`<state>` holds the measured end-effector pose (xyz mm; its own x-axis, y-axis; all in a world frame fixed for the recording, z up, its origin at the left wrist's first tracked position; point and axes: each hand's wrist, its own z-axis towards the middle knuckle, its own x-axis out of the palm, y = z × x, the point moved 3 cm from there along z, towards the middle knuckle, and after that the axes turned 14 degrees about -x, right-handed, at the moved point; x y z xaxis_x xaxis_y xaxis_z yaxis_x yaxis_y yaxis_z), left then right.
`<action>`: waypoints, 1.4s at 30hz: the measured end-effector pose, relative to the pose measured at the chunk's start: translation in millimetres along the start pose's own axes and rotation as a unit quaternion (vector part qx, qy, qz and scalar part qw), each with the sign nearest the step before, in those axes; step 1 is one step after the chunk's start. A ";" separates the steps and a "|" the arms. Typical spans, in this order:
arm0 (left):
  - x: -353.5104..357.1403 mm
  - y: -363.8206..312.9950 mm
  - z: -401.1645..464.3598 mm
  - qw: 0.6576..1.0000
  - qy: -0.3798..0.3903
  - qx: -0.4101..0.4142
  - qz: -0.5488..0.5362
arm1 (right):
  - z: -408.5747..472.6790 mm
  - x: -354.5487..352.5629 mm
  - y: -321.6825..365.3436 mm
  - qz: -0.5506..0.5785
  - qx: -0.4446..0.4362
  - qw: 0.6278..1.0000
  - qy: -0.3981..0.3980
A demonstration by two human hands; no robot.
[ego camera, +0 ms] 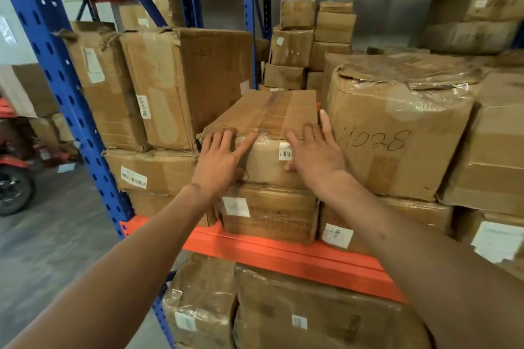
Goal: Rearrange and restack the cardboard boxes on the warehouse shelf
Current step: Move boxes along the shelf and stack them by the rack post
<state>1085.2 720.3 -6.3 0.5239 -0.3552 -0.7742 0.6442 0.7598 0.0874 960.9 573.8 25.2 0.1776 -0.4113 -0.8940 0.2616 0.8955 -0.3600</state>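
Both hands flat on the small taped box, mid-shelf, no closed grip.

Shelf (283, 252): orange beam, blue uprights, packed with cardboard boxes. Largest nearby is the plastic-wrapped box (397, 133) marked "11028", at 3 o'clock of the target and just beside it. Torn tall box (181, 85) sits at 9 o'clock, touching the target's left side. Target is the small taped box (269, 133), centre frame, stacked on a lower labelled box (269, 215) at its 6 o'clock. Left hand (219, 159): fingers spread over the front top-left corner, thumb on the front face, grip open. Right hand (314, 150): palm against the front right edge, fingers splayed up over the top, one finger in the gap toward the wrapped box, grip open. Barcode label (285, 151) shows between the hands.
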 end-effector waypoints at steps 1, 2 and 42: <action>0.0 2.5 1.5 1.000 -0.006 0.009 -0.007 | -0.3 -0.5 -0.3 0.005 0.003 1.000 0.003; 0.0 4.8 2.9 1.000 -0.008 0.018 -0.007 | -0.7 -1.7 0.2 0.007 0.009 1.000 0.004; 19.1 169.7 64.9 0.784 0.093 -0.166 -0.592 | 187.0 -210.6 86.3 -0.094 -0.087 0.991 0.032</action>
<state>1240.7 807.1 34.5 -0.4408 -0.8558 -0.2709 0.4220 0.0688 -0.9040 1123.4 705.9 232.3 0.0782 -0.5670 -0.8200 0.1165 0.8221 -0.5573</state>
